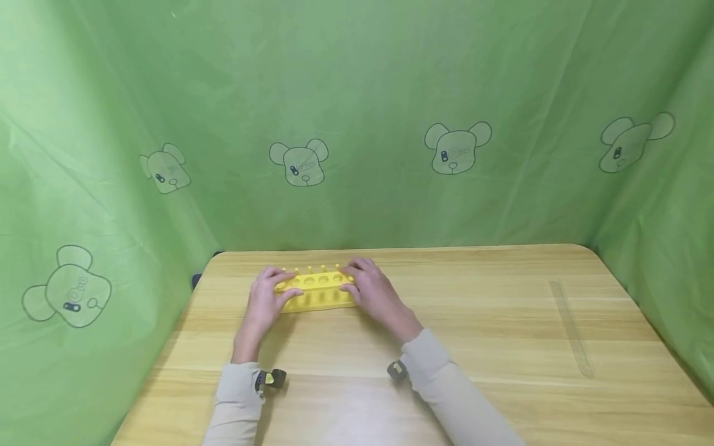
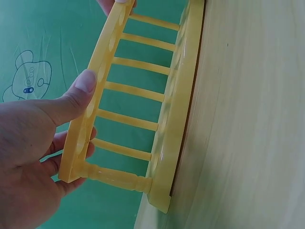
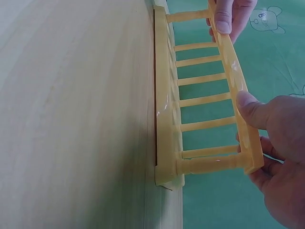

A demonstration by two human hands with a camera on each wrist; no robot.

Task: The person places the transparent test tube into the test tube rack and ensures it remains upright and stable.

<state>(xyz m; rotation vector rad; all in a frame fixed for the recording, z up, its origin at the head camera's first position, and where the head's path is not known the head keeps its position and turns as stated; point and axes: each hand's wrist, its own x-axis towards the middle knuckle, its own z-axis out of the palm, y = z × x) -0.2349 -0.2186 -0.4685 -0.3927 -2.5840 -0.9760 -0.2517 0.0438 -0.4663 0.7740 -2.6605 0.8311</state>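
Rack (image 1: 318, 290), yellow, long axis parallel to desk (image 1: 502, 347) far edge; left hand (image 1: 268, 298) and right hand (image 1: 375, 292) each pinch one end.

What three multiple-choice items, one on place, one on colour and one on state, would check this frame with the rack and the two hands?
1. Where does the yellow rack stand?
A. on the wooden table
B. on the floor
C. on a shelf

2. What colour is the backdrop behind the table?
A. blue
B. green
C. white

3. How is the rack held?
A. by the left hand alone
B. by nobody
C. by the left hand and the right hand, one at each end

Answers:
1 A, its base rests on the tabletop in both wrist views.
2 B, green sheet with bear outlines.
3 C, a thumb presses the top plate at each end.
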